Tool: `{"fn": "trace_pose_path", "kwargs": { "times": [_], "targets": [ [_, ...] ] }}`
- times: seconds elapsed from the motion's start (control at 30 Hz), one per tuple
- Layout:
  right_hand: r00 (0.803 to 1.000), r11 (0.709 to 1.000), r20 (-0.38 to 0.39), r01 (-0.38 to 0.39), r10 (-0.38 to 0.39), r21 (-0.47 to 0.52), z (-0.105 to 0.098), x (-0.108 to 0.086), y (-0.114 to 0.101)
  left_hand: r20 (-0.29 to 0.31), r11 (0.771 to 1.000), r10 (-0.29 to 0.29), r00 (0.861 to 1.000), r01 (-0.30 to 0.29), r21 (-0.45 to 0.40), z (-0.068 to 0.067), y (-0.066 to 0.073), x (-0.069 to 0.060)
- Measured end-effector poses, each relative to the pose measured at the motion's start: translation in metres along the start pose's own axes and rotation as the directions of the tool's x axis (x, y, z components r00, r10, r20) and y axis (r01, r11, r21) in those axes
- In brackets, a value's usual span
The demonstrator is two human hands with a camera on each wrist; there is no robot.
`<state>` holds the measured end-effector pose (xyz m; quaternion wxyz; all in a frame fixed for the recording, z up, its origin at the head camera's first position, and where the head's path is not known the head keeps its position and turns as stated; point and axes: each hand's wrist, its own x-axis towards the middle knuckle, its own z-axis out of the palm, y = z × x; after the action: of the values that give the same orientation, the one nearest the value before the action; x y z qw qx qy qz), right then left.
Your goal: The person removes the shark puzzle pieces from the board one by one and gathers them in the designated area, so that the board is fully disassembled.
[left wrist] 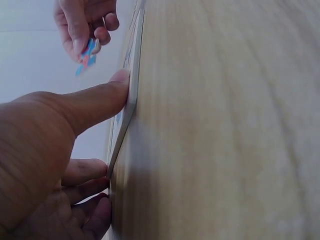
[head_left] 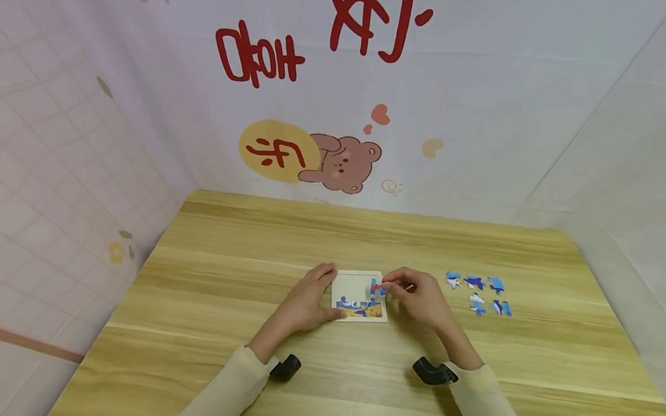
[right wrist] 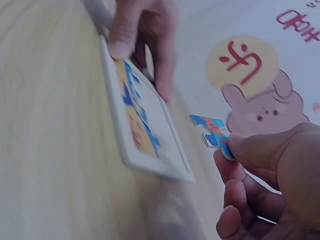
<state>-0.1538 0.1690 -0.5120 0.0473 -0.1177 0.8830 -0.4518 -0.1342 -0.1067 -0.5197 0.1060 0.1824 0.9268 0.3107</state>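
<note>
Pale wall panels, printed with red characters and a pink cartoon bear [head_left: 347,164] holding a yellow disc [head_left: 280,151], enclose a wood-grained table [head_left: 357,375] beyond and beneath the grip. Right hand [head_left: 419,296]: thumb and forefinger pinch one puzzle piece [right wrist: 218,131], blue with red and white markings, by its edge; the remaining fingers curl behind the pinch, as the right wrist view shows. This gripped piece is raised clear of the white-bordered tray [head_left: 353,285]; seen from the head, it overlaps the tray's right portion. Below and to the left of the pinch, joined pieces [head_left: 358,309] in blue and orange-yellow fill the near part of the tray, while the far part shows its pale, bare floor. Left hand [head_left: 307,302]: spread along the tray's left side, across from the pinch, with the thumb pressing the near border and the fingers resting at the far left corner; it pinches no piece. Loose pieces [head_left: 475,282], blue and white, lie on the table to the right of the grip in two rows, well apart from the tray. Nearer the viewer than the grip, each light sleeve [head_left: 231,380] bears a black wrist device [head_left: 435,371].
</note>
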Motion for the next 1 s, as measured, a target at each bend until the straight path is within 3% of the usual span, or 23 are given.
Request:
{"fn": "trace_pose_path", "kwargs": {
  "times": [0.47, 0.67, 1.0],
  "targets": [
    [0.998, 0.998, -0.043, -0.037, 0.035, -0.041, -0.047, -0.016, 0.029, 0.014, 1.000, -0.008, 1.000, 0.008, 0.009, 0.000, -0.001, 0.000],
    [0.998, 0.992, -0.041, -0.059, 0.055, -0.108, -0.064, -0.024, 0.046, 0.009, 1.000, -0.019, 1.000, 0.019, 0.007, 0.002, -0.002, -0.001],
    [0.998, 0.983, -0.061, -0.038, 0.028, -0.180, -0.092, -0.039, 0.072, 0.002, 1.000, -0.002, 1.000, 0.002, -0.006, 0.001, 0.000, -0.001]
  ]
}}
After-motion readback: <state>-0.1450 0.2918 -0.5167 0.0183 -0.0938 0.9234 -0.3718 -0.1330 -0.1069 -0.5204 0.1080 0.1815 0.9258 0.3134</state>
